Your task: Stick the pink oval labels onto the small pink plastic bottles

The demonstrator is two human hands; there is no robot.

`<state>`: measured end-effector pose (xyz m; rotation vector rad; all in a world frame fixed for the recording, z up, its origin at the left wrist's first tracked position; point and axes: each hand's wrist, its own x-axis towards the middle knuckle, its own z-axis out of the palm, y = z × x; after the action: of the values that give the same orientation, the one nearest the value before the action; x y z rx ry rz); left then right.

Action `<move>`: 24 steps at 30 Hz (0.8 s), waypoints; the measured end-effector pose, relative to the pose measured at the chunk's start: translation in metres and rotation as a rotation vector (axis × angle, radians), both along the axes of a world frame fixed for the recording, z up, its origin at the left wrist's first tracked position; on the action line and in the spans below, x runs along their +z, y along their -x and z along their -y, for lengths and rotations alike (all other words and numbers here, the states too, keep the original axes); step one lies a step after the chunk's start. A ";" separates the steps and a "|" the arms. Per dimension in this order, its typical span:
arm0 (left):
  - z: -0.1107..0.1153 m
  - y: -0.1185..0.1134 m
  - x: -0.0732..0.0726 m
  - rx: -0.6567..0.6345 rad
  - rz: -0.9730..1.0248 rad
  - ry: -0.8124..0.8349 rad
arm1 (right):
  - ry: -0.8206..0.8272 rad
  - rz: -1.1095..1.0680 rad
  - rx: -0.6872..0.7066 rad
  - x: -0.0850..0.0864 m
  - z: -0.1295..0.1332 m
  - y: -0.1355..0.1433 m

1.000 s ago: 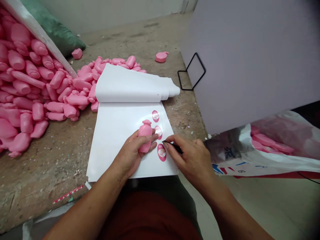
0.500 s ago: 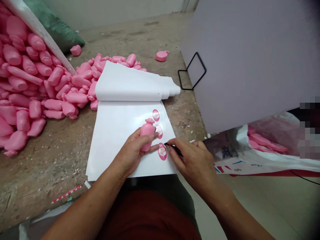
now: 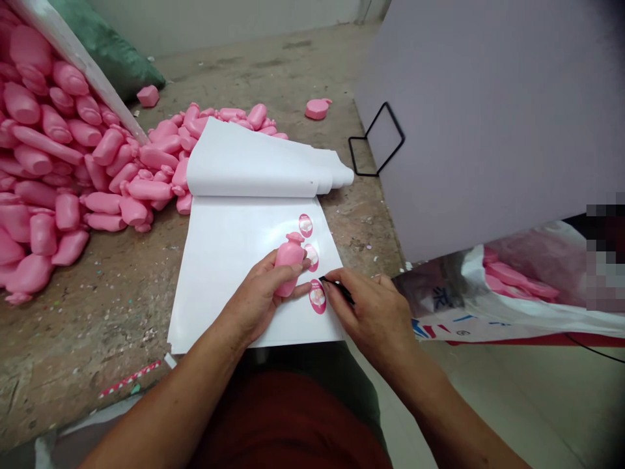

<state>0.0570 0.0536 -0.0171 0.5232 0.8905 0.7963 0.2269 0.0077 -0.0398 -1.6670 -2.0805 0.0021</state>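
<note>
My left hand [image 3: 258, 293] is wrapped round a small pink bottle [image 3: 290, 260], its neck pointing away from me. Under it lies a white sticker sheet [image 3: 215, 260] with its upper pages folded back. Three oval pink labels run down the sheet's right side: the top label [image 3: 305, 225], a middle label [image 3: 311, 257] partly covered by my fingers, and the lowest label [image 3: 317, 297]. A finger of my left hand touches the sheet by the lowest label. My right hand [image 3: 366, 306] grips a thin black tool [image 3: 342, 290], its tip at that label's upper edge.
Many pink bottles [image 3: 105, 176] are heaped at the left beside a white board [image 3: 92, 58]. One pink piece [image 3: 317, 109] lies farther back. A large grey panel [image 3: 488, 117] with a black wire frame [image 3: 375, 140] stands at right, above a plastic bag [image 3: 517, 316] holding pink items.
The black tool and my right fingers have shifted very slightly at the lowest label's upper edge. My left hand keeps its hold on the bottle, almost unmoved.
</note>
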 end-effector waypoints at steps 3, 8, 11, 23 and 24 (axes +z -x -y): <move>0.000 0.000 0.001 0.036 0.015 0.036 | 0.102 -0.102 0.021 0.000 -0.004 -0.004; -0.001 0.000 0.002 0.123 0.042 0.102 | 0.182 -0.228 0.032 0.003 -0.005 -0.013; -0.001 0.000 0.001 0.147 0.063 0.109 | 0.094 -0.095 0.030 0.003 -0.003 -0.013; -0.001 -0.001 0.001 0.169 0.068 0.110 | 0.073 -0.031 0.040 0.006 -0.011 -0.022; -0.001 -0.001 0.001 0.167 0.066 0.108 | 0.071 -0.036 0.031 0.007 -0.011 -0.023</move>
<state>0.0583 0.0544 -0.0161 0.3291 0.9190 0.9061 0.2503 0.0188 -0.0327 -1.6633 -2.1016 0.1167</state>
